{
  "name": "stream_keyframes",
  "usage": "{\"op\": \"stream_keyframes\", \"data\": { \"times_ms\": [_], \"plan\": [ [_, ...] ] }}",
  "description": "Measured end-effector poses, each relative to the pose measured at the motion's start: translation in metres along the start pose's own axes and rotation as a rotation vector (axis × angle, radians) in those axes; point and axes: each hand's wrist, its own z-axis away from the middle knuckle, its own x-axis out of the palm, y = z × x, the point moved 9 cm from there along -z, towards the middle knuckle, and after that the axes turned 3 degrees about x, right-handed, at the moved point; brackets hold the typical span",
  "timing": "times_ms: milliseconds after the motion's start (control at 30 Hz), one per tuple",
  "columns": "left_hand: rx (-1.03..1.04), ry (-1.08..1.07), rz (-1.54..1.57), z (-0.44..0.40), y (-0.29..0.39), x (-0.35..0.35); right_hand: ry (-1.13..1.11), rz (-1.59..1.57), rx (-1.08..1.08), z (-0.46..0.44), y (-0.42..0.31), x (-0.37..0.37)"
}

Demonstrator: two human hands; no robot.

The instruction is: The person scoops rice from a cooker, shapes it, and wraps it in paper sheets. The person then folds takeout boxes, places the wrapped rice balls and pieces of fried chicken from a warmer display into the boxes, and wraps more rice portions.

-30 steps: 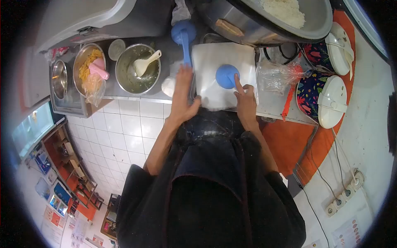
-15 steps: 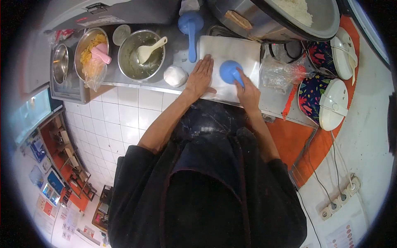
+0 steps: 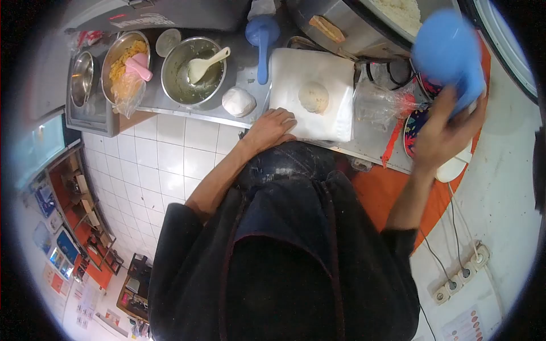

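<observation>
My right hand [image 3: 446, 133] is raised at the right with its fingers closed around the handle of a blue scoop [image 3: 446, 45], blurred by motion. On the stack of white paper sheets [image 3: 284, 68] sits a round, flattened mound of rice [image 3: 314, 98]. My left hand [image 3: 273, 128] rests at the near left corner of that stack, fingers bent and thumb apart, holding nothing that I can see. Just left of it is a white, plastic-looking round bundle [image 3: 239, 102]. Another blue scoop [image 3: 263, 51] lies behind, its handle pointing toward me.
Left on the counter stand a steel bowl [image 3: 170, 85] with a white paddle [image 3: 207, 65] and a bowl of yellow food [image 3: 119, 59] with a pink scoop [image 3: 138, 67]. A big rice container [image 3: 352, 34] stands behind the paper. Plastic bags [image 3: 381, 105] and patterned containers [image 3: 410, 128] are rightward.
My right hand has lifted the blue scoop off the paper and swung it up to the right, uncovering the rice mound. My left hand has drawn back toward me, its fingers now bent.
</observation>
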Motion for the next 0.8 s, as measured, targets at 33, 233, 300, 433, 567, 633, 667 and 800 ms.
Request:
{"op": "stream_keyframes", "data": {
  "times_ms": [33, 233, 300, 433, 567, 633, 667, 800],
  "plan": [
    [0.027, -0.045, 0.01, -0.001, 0.004, 0.007, 0.04, -0.063, -0.003, -0.034, -0.008, 0.0],
    [0.04, -0.2, 0.015, -0.005, 0.002, 0.03, -0.074, 0.374, -0.307, -0.061, -0.065, 0.034],
    [-0.001, -0.174, 0.04, -0.006, 0.001, 0.029, -0.336, 0.142, -0.293, -0.003, -0.021, 0.051],
    [-0.217, -0.12, 0.167, -0.012, -0.007, 0.014, -0.953, 0.231, -0.227, 0.169, 0.081, 0.11],
    [-0.273, -0.08, 0.243, -0.013, -0.016, 0.008, -1.043, 0.213, -0.123, 0.243, 0.142, 0.106],
    [-0.302, -0.13, 0.259, -0.013, -0.018, 0.01, -0.982, 0.165, -0.082, 0.243, 0.142, 0.102],
    [-0.302, -0.136, 0.258, -0.012, -0.017, 0.008, -0.969, 0.139, -0.03, 0.243, 0.146, 0.102],
    [-0.139, -0.125, 0.239, -0.019, -0.004, 0.006, -0.952, 0.063, 0.118, 0.237, 0.151, 0.104]
  ]
}}
